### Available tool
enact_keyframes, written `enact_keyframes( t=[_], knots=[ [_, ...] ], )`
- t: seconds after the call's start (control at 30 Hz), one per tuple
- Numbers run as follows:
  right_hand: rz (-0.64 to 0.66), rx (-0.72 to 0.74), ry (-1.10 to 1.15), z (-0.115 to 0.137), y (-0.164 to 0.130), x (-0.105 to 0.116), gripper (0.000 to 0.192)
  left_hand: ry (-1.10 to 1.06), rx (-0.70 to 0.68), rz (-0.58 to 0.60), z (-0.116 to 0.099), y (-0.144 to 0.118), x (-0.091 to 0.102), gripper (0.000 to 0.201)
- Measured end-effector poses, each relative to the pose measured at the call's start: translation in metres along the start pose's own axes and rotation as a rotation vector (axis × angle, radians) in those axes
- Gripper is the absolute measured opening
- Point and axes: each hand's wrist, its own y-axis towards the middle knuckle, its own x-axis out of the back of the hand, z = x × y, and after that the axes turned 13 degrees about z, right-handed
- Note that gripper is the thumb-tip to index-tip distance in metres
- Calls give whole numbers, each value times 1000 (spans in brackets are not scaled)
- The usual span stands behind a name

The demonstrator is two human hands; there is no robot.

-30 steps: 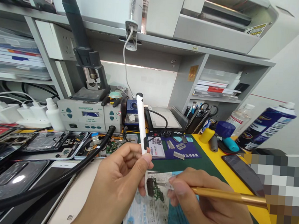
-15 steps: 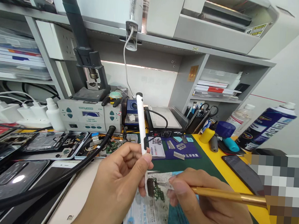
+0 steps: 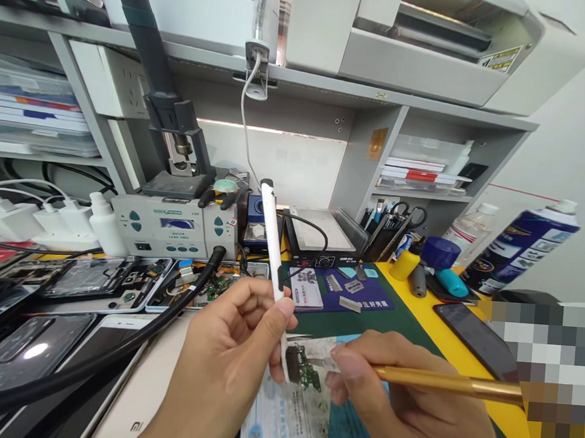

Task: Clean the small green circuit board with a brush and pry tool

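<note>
Gripping the white pen tool (image 3: 273, 244), the left hand (image 3: 226, 368) could slip and scratch the small circuit board (image 3: 303, 370) beside the right hand's (image 3: 400, 400) gold-handled tool (image 3: 441, 383).

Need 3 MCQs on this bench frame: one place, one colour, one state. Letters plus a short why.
1. Where is the small green circuit board?
A. between both hands B. on the shelf C. inside the printer
2. Colour of the handle in the right hand?
A. red B. gold C. black
3. How is the white pen tool held in the left hand?
A. flat B. tip up C. near upright, tip down

A: it sits between the fingertips of both hands.
B: the shaft is golden.
C: it rises above the fingers.
</note>
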Motion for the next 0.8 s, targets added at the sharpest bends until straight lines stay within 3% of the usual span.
enact_keyframes(
  t=[0.47, 0.8],
  knots=[
    [20, -84, -85, -3, -4, -1, 24, -15, -29, -19, 3, -2, 1, 19],
    [25, -56, -96, -1, -5, -1, 25, -10, -30, -14, 2, -1, 0, 20]
  ],
)
